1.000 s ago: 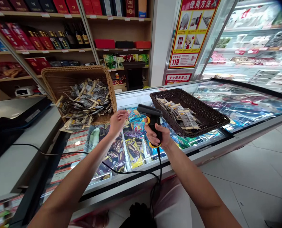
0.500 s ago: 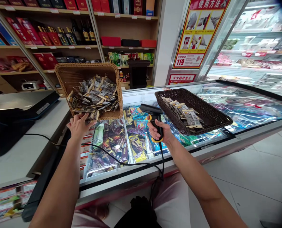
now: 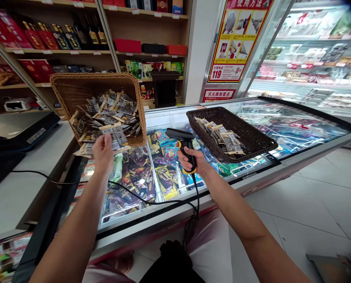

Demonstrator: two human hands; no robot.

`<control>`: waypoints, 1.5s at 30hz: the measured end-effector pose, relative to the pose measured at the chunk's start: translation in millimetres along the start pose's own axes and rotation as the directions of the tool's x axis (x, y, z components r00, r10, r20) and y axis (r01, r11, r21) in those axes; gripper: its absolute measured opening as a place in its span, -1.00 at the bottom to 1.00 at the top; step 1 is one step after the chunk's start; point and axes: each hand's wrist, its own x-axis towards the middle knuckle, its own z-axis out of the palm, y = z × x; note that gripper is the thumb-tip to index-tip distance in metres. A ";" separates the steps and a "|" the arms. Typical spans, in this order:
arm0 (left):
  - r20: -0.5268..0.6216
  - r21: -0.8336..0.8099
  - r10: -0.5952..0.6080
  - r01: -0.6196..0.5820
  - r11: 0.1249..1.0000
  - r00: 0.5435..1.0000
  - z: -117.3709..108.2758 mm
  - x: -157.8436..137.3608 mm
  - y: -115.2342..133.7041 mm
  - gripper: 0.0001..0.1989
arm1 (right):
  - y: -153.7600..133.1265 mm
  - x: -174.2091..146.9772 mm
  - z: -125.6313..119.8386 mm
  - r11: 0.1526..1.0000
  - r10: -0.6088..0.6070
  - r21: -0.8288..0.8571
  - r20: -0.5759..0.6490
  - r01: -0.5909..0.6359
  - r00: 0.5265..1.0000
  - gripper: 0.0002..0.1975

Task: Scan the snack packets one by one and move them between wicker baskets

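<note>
My left hand [image 3: 104,151] is closed on a small flat snack packet [image 3: 116,135] at the front edge of the tan wicker basket [image 3: 97,84]. That basket is tilted toward me and holds many similar packets [image 3: 121,108]. In my right hand [image 3: 191,159] is a black and yellow barcode scanner [image 3: 183,137], gripped by its handle and pointing left. Its black cable [image 3: 163,202] runs down and across the freezer glass to the left. Right of the scanner lies a dark brown wicker basket [image 3: 261,143], with several packets [image 3: 231,142] at its left end.
Both baskets rest over a glass-topped chest freezer [image 3: 128,216] full of wrapped ice creams. A counter with a flat dark device [image 3: 19,131] stands at the left. Shelves of boxes and bottles [image 3: 89,33] rise behind, beside a red and yellow poster [image 3: 237,39].
My left hand has lifted a packet from the tan basket's near edge, where its fingers were among the packets. The whole view has shifted slightly; my right hand still holds the scanner.
</note>
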 end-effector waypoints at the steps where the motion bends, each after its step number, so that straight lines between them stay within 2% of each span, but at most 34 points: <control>1: 0.012 -0.049 -0.054 0.054 0.997 0.998 10.9 -3.7 -4.0 -0.56 | 1.0 0.5 -0.5 1.000 -0.004 0.002 0.013 0.004 1.000 -0.57; 4: 0.096 -0.185 -0.240 0.255 0.949 0.966 33.3 -15.0 -15.6 -0.58 | 4.4 1.9 -0.8 1.000 -0.006 -0.016 0.020 0.006 1.000 -0.61; 6: 0.146 -0.223 -0.299 0.326 0.919 0.943 37.9 -21.2 -18.9 -0.61 | 5.7 2.2 0.7 0.999 0.005 -0.040 0.009 -0.005 1.000 -0.59; 9: 0.180 -0.264 -0.315 0.354 0.897 0.932 36.0 -27.4 -16.4 -0.60 | 5.2 1.4 4.6 0.996 0.050 -0.073 0.011 -0.049 0.999 -0.54; 12: 0.291 -0.299 -0.319 0.402 0.865 0.902 32.9 -31.5 -10.3 -0.51 | 4.3 0.5 6.8 0.992 0.088 -0.094 0.022 -0.086 0.996 -0.53; 15: 0.425 -0.225 -0.343 0.464 0.857 0.838 30.3 -33.2 -5.6 -0.32 | 6.0 1.1 5.1 0.994 0.073 -0.080 0.019 -0.071 0.997 -0.53; 17: 0.451 -0.137 -0.369 0.472 0.871 0.813 28.0 -32.0 -4.7 -0.23 | 8.0 1.9 3.4 0.997 0.050 -0.062 0.013 -0.049 0.999 -0.54; 19: 0.431 -0.082 -0.391 0.466 0.881 0.813 25.6 -28.8 -5.6 -0.27 | 9.1 2.3 2.6 0.998 0.040 -0.052 0.008 -0.040 0.999 -0.55; 21: 0.392 -0.108 -0.392 0.465 0.879 0.832 23.7 -24.5 -7.3 -0.38 | 8.9 2.1 3.2 0.997 0.048 -0.055 0.005 -0.047 0.999 -0.57; 25: 0.319 -0.288 -0.357 0.448 0.846 0.878 22.0 -18.1 -7.9 -0.52 | 6.4 0.8 5.9 0.996 0.058 -0.069 -0.006 -0.058 0.998 -0.56; 30: 0.247 -0.453 -0.373 0.447 0.771 0.894 25.1 -18.8 -2.9 -0.63 | 5.3 -0.2 7.4 0.990 0.073 -0.118 -0.018 -0.074 0.997 -0.54; 40: 0.128 -0.458 -0.391 0.404 0.791 0.911 31.0 -18.4 -11.7 -0.74 | 12.3 0.0 10.3 0.952 0.137 -0.269 -0.064 -0.149 0.988 -0.46; 45: 0.066 -0.454 -0.365 0.353 0.818 0.929 32.4 -21.4 -12.1 -0.73 | 10.2 -1.6 15.5 0.915 0.199 -0.346 -0.060 -0.207 0.978 -0.43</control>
